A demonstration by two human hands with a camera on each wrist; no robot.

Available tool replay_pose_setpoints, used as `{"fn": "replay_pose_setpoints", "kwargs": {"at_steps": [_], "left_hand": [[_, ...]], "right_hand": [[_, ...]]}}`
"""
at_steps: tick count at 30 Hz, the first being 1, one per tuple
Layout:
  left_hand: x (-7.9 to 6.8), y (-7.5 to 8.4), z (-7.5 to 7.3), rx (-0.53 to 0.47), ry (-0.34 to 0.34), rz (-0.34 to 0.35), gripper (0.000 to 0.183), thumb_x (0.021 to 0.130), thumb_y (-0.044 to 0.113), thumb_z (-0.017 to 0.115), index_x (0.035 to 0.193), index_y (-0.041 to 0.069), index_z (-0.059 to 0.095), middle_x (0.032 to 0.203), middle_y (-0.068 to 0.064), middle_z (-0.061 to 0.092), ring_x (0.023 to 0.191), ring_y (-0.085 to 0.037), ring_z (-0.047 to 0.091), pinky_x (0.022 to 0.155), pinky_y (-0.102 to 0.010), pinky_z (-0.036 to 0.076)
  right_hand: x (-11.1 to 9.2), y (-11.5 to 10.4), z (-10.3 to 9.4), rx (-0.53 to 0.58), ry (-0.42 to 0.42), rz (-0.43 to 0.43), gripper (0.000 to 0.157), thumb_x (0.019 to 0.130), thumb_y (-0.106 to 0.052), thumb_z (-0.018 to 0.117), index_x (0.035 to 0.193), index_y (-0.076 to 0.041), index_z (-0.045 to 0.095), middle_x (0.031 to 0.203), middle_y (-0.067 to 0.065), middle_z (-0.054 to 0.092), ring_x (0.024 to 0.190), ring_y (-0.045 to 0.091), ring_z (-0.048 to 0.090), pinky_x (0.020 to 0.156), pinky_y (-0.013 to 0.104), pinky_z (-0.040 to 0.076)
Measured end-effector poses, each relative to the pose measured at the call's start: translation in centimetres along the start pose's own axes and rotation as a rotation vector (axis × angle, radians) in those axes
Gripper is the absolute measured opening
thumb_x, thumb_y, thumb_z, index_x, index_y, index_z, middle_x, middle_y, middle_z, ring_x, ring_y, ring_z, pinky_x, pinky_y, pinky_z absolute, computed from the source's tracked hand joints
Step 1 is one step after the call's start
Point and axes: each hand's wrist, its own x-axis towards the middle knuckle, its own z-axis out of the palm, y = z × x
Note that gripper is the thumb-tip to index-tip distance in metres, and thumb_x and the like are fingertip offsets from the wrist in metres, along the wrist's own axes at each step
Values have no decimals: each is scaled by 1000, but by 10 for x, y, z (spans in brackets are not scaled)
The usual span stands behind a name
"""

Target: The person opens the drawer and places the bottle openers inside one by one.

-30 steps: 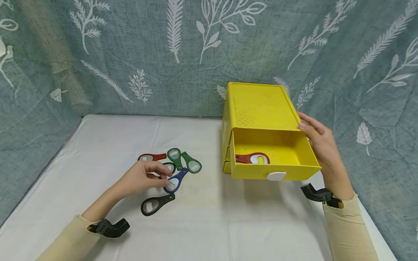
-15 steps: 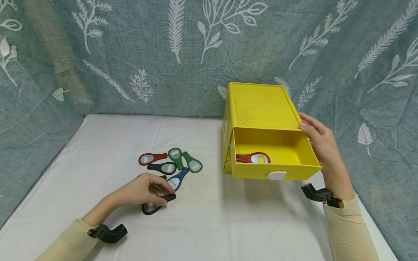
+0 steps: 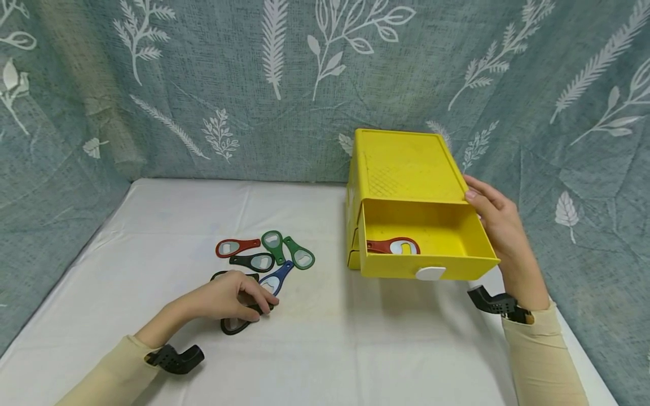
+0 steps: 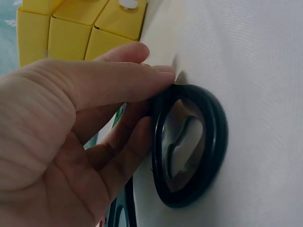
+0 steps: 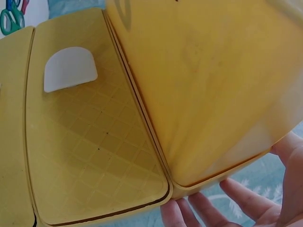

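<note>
In the head view my left hand [image 3: 223, 296] is low over the white cloth, pinching a black bottle opener [image 3: 231, 330] by its handle. The left wrist view shows thumb and fingertips at the handle, with the opener's ring [image 4: 220, 127] sticking out past them. Just beyond lies a blue bottle opener [image 3: 285, 270]; another black opener [image 3: 218, 274] is partly hidden behind the hand. My right hand [image 3: 503, 228] rests against the right side of a yellow drawer unit [image 3: 411, 163], fingers along its side wall. Its top drawer [image 3: 386, 267] is pulled out, holding a red bottle opener [image 3: 378, 246].
Farther back on the cloth lie a red opener [image 3: 249, 244], a black one [image 3: 241, 260] and two green ones, one upright in view [image 3: 279, 256] and one slanted [image 3: 291, 244]. A patterned curtain [image 3: 228, 135] hangs behind. The lower drawer [image 5: 94, 142] is closed.
My left hand has come from over the blue opener toward me, down to the nearest black opener, and its fingers have closed on the handle. The right hand stays put.
</note>
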Motion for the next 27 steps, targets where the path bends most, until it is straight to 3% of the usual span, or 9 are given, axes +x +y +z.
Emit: {"fn": "replay_pose_setpoints", "kwargs": {"at_steps": [8,17,23,27], "left_hand": [[-1,2,-5,138,21,-24,40,84,-13,62,97,21,79,115,7,69,111,-14,62,80,-29,53],[-6,1,-10,223,48,43,40,86,-16,57,105,12,79,111,3,71,110,-19,63,80,-27,52],[-8,0,-6,132,47,15,25,87,1,73,109,11,76,113,-1,69,100,-15,65,77,-30,55],[-8,-1,-3,82,35,-29,35,80,11,83,113,14,73,112,1,67,98,-15,64,79,-32,55]], "right_hand": [[0,1,0,-6,-2,-9,49,100,-22,60,148,-15,48,133,6,53,107,21,61,77,29,56],[0,1,0,14,-14,-15,48,101,-20,59,147,-14,48,132,6,54,107,21,61,77,30,56],[-1,1,0,13,-12,-19,48,101,-20,59,147,-13,47,132,7,54,105,20,62,77,30,56],[-1,1,0,-3,1,-20,49,101,-21,59,147,-13,47,133,6,53,106,19,60,78,28,56]]}}
